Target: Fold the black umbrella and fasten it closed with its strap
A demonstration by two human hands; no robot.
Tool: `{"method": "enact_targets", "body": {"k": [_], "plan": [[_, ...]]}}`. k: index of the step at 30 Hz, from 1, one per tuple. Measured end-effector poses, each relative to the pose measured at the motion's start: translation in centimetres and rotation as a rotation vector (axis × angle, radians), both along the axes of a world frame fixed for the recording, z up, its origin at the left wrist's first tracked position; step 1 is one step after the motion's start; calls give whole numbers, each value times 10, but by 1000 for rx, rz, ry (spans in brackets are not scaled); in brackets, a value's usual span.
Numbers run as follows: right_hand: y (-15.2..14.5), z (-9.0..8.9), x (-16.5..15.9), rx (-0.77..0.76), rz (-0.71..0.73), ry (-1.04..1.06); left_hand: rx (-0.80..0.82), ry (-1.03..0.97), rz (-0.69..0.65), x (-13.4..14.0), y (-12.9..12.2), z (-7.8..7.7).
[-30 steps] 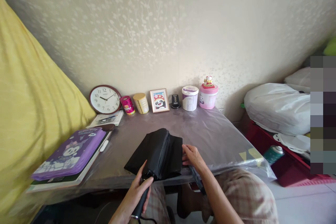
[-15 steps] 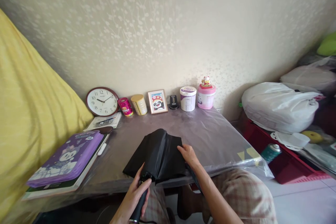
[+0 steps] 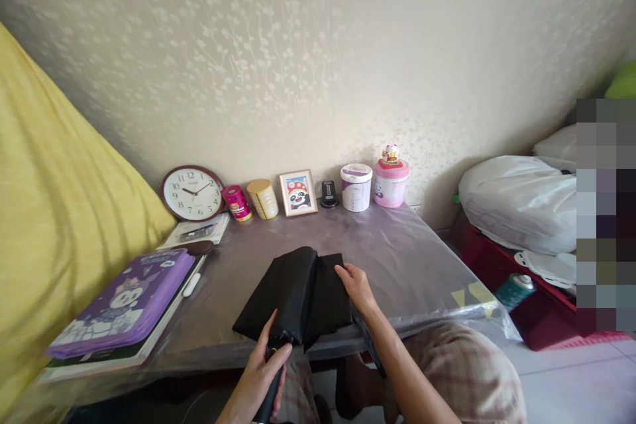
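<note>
Over the table's (image 3: 407, 252) near edge, your left hand (image 3: 256, 381) clasps the black umbrella's (image 3: 294, 291) handle (image 3: 269, 399), its long axis running away from you, while your right hand (image 3: 358, 288) pinches the canopy's (image 3: 325, 295) right side.

On the table (image 3: 397, 252), a picture frame (image 3: 298, 193) is standing before the wall (image 3: 258, 79). To the left of this frame, a first can (image 3: 263, 200) is standing, then a second can (image 3: 237, 204), then a clock (image 3: 193, 193). To its right, a near tub (image 3: 356, 195) is standing, then a far tub (image 3: 391, 192) which is carrying a figurine (image 3: 391, 155). In front of the frame, an umbrella (image 3: 295, 291) is reaching over the table's near edge.
</note>
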State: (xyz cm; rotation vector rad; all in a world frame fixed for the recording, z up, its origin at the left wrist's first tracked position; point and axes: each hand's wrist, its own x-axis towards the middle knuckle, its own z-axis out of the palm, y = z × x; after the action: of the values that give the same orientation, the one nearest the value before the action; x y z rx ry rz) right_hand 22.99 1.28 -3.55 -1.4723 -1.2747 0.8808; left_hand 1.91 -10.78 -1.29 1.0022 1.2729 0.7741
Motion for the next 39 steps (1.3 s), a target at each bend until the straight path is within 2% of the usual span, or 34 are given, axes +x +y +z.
{"method": "enact_targets", "body": {"k": [5, 10, 17, 23, 30, 34, 39], "plan": [[9, 19, -18, -21, 82, 107, -8, 112, -3, 2, -2, -5], [13, 34, -40, -126, 164, 243, 5, 158, -8, 0, -1, -13], [19, 32, -68, -208, 247, 280, 142, 333, -33, 7, -5, -19], [19, 22, -82, -138, 255, 37, 130, 458, -29, 8, -6, -32], [13, 25, -87, -84, 282, -352, 161, 582, -42, 1, -1, -46], [11, 29, -90, -104, 315, -487, 208, 607, 2, 1, -3, -44], [11, 35, -92, -136, 327, -621, 309, 615, 76, 8, -9, -32]]}}
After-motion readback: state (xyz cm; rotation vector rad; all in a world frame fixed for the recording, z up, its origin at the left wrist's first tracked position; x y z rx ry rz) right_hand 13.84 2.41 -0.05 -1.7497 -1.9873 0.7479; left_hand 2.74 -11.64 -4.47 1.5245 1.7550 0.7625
